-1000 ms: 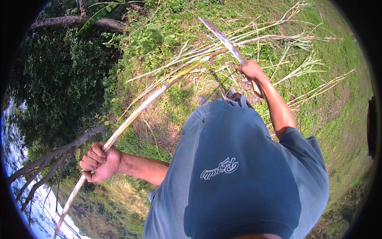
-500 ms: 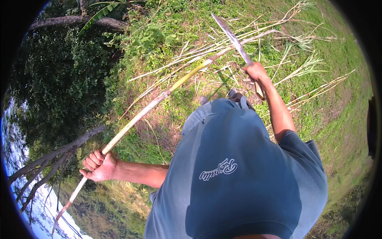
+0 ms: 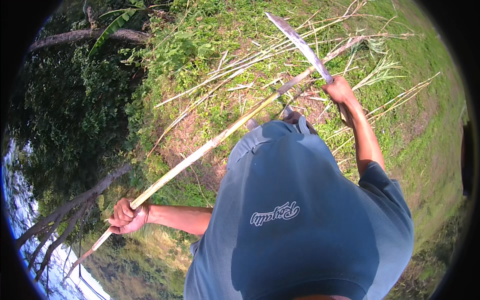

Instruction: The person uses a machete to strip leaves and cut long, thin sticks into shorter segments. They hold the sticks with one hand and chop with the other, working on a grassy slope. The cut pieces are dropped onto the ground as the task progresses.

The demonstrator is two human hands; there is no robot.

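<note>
My left hand (image 3: 128, 216) is closed round a long, pale yellow sugarcane stalk (image 3: 227, 131) with brownish joints. The stalk slants from the lower left up to the far right, across the front of my body. Its thin lower tip sticks out past my fist. My right hand (image 3: 340, 92) grips a machete (image 3: 299, 44) by its handle, out to the right. The blade points up and to the left and passes over the far part of the stalk. Whether blade and stalk touch, I cannot tell.
Several cut stalks (image 3: 225, 82) lie on the grass beyond my feet, with leafy tops (image 3: 382, 70) to the right. Dark bushes (image 3: 75, 95) and bare branches (image 3: 82, 200) stand on the left. One shoe (image 3: 292, 117) shows below my shirt.
My right hand has moved right with the machete, and the blade leans further left. The stalk has shifted right and nearer to my body, and my left hand has moved slightly with it.
</note>
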